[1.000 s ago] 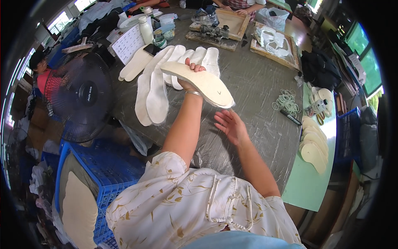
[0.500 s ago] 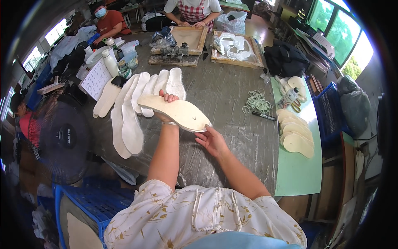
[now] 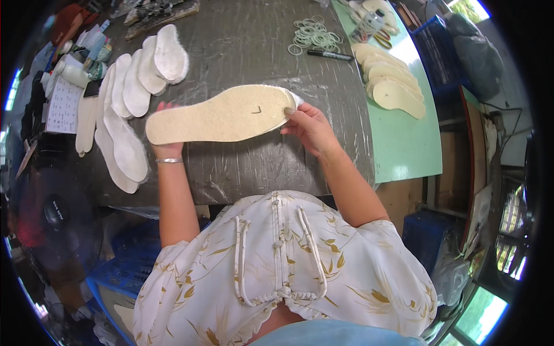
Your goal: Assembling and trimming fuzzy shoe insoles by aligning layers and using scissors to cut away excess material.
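Level above the dark table (image 3: 248, 173), a beige insole (image 3: 213, 118) with a small dark check-like mark lies across both my hands. A whitish layer shows under its broad right end. My right hand (image 3: 311, 128) pinches that end, thumb on top and fingers beneath. At the narrower left end my left hand (image 3: 168, 151) is closed round it from below; the insole hides most of the palm, and fingertips show beyond its far edge. Left of it, white fluffy insoles (image 3: 130, 155) overlap in a slanting row.
Far right on the table are pale rubber bands (image 3: 314, 37) and a black marker (image 3: 330, 55). A green board (image 3: 404, 155) carries fanned beige insoles (image 3: 398, 98), scissors (image 3: 382, 39) and a bottle (image 3: 367, 26). A phone (image 3: 92, 88) and a fan (image 3: 55, 213) are at left.
My view has tipped downward, dropping the people at the far side out of sight. The insole has turned from slanting to nearly level and come nearer, still in both hands.
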A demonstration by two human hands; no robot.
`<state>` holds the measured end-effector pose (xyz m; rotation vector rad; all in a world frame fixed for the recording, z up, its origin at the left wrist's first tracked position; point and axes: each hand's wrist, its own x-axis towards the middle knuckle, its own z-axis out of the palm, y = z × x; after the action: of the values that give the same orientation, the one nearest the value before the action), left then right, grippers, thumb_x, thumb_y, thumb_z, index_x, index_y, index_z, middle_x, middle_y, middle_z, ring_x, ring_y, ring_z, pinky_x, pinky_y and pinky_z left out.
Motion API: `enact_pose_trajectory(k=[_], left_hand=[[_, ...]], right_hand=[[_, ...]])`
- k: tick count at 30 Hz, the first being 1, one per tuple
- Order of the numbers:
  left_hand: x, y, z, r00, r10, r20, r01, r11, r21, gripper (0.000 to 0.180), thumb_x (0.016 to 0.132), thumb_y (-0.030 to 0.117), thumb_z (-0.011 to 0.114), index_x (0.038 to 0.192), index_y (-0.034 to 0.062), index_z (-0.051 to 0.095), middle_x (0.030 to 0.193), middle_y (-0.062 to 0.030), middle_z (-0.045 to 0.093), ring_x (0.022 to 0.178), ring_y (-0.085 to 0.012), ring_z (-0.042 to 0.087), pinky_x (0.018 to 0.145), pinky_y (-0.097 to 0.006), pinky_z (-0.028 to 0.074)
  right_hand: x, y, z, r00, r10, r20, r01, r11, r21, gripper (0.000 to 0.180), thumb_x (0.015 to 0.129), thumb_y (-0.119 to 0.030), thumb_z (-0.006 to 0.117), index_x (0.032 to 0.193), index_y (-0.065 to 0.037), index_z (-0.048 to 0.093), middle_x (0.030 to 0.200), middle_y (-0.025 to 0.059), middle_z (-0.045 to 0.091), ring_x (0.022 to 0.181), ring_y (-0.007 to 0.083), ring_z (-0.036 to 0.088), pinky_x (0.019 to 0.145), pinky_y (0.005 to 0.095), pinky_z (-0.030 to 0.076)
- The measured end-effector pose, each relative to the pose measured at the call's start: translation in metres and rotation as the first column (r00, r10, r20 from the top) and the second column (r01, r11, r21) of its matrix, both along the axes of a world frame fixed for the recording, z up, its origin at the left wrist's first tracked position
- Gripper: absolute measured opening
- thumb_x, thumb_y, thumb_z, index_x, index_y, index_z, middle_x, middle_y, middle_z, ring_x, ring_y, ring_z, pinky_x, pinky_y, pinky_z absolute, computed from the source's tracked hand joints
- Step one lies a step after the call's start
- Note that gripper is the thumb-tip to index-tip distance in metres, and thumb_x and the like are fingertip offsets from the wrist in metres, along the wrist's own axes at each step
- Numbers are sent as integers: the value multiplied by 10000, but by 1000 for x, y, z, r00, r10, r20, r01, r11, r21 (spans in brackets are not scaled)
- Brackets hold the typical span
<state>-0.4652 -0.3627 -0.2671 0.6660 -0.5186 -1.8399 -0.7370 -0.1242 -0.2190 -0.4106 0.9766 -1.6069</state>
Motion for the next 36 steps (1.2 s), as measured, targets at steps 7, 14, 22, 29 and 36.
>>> enact_pose_trajectory(k=[7, 14, 22, 29, 36], left_hand=[[-54, 103, 35, 723, 20, 690, 374, 830, -415, 264, 858, 124, 642, 1102, 42, 581, 980, -31, 599, 861, -86, 566, 711, -239, 470], [-148, 178, 54, 565, 133, 814, 727, 386, -567, 404, 713, 185, 787, 1029, 59, 570, 979, -50, 568, 826, -160, 553, 681, -280, 456], [-142, 173, 67, 551, 171, 817, 713, 412, -567, 291, 749, 158, 771, 933, 29, 586, 879, -37, 582, 740, -120, 561, 623, -256, 469], [-107, 133, 65, 679, -80, 730, 448, 833, -325, 120, 882, 98, 606, 900, -17, 574, 730, -43, 611, 555, -89, 578, 504, -219, 478], [39, -48, 0, 511, 366, 778, -17, 909, -416, 230, 854, 155, 629, 921, -58, 571, 774, -58, 615, 566, -102, 520, 498, -236, 427]], right_hand=[[-25, 65, -19, 948, -38, -317, 115, 967, 228, 211, 884, -134, 639, 1045, 1, 640, 950, 38, 655, 824, 85, 613, 691, 218, 529], [-20, 62, -26, 989, -86, -119, 109, 973, 202, 146, 921, -175, 595, 961, -38, 624, 886, 27, 645, 780, 85, 620, 700, 229, 547], [1, 50, -15, 994, -96, -47, 97, 995, 35, 177, 939, -160, 565, 1048, -25, 602, 968, 46, 634, 848, 111, 623, 754, 260, 554], [19, 43, 5, 896, -270, -353, 347, 921, 177, 148, 932, -144, 551, 941, 3, 556, 828, 59, 607, 700, 98, 597, 591, 240, 537], [-31, 92, -18, 857, -264, -442, 435, 830, 349, 161, 911, -146, 573, 894, 12, 550, 763, 55, 588, 644, 98, 584, 546, 224, 534]])
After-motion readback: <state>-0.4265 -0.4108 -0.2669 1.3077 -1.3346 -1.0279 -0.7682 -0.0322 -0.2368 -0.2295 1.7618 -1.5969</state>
